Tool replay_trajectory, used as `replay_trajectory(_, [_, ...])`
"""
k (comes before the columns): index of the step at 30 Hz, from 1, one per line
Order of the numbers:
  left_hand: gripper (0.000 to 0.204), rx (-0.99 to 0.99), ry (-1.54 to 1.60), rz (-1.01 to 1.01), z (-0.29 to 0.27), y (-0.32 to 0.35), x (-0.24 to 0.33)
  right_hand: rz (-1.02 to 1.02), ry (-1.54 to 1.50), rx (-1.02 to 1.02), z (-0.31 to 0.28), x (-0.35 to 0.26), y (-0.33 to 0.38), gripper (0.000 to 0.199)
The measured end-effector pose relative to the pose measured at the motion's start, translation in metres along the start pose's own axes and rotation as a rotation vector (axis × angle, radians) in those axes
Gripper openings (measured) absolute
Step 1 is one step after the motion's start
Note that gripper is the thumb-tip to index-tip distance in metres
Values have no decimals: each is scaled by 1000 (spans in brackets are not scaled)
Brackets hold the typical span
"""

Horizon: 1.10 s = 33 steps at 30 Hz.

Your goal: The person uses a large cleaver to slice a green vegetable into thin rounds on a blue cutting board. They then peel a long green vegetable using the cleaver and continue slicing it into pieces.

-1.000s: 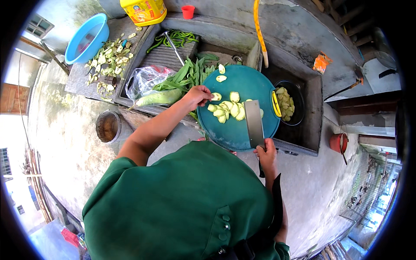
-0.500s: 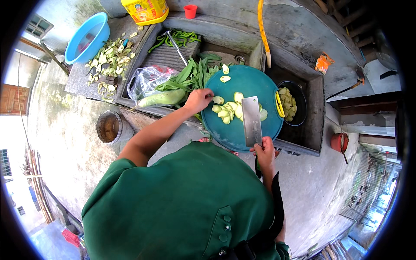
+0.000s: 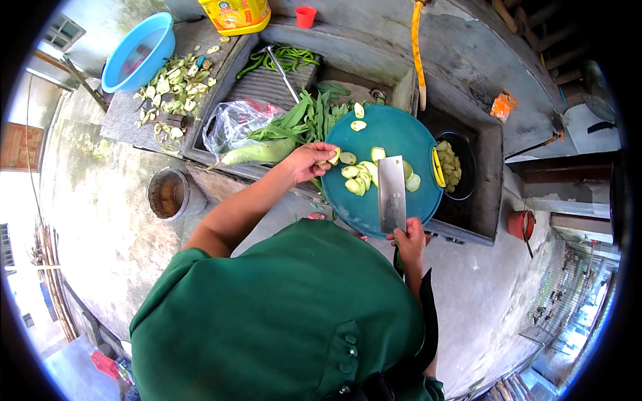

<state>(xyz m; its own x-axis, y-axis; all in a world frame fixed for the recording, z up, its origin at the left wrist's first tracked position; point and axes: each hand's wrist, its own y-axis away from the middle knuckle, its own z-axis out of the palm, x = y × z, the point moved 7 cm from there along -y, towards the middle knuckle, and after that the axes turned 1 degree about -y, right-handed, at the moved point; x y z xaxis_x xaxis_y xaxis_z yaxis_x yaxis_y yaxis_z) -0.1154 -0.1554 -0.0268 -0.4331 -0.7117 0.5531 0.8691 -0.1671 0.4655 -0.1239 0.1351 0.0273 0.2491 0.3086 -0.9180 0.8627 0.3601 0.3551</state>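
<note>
A round teal cutting board (image 3: 391,134) carries several pale green vegetable slices (image 3: 359,179) near its middle. My left hand (image 3: 309,160) is at the board's left edge, fingers closed on one slice (image 3: 334,156). My right hand (image 3: 409,240) grips the handle of a broad cleaver (image 3: 392,194), whose blade lies flat over the board, just right of the slices. Two more slices (image 3: 358,117) lie at the board's far left rim.
Leafy greens (image 3: 301,117) and a clear plastic bag (image 3: 234,123) lie left of the board. A black bowl (image 3: 455,164) of cut pieces sits to the right. Peelings (image 3: 174,83), a blue basin (image 3: 137,50), a metal pot (image 3: 168,194) and a yellow hose (image 3: 418,47) surround the stone sink.
My left hand has picked a slice from the pile and drawn it toward the board's left edge. The cleaver has stayed over the board.
</note>
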Motion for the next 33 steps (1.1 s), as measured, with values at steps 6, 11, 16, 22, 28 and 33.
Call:
replay_trajectory(6, [29, -313, 479, 78, 23, 22, 18, 9, -42, -12, 5, 4, -1, 16])
replay_trajectory(11, [42, -459, 450, 48, 26, 25, 15, 11, -40, -23, 7, 5, -1, 16])
replay_trajectory(16, [34, -41, 116, 39, 4, 13, 14, 9, -46, -20, 4, 8, 0, 16])
replay_trajectory(22, [27, 314, -1325, 391, -10, -16, 41, 21, -18, -2, 4, 7, 3, 18])
replay_trajectory(28, [24, 394, -1662, 263, 15, -34, 21, -11, 123, -33, 20, -1, -3, 16])
replay_trajectory(33, [17, 393, -1434, 361, 2, -32, 21, -89, 184, -50, 32, -13, -4, 15])
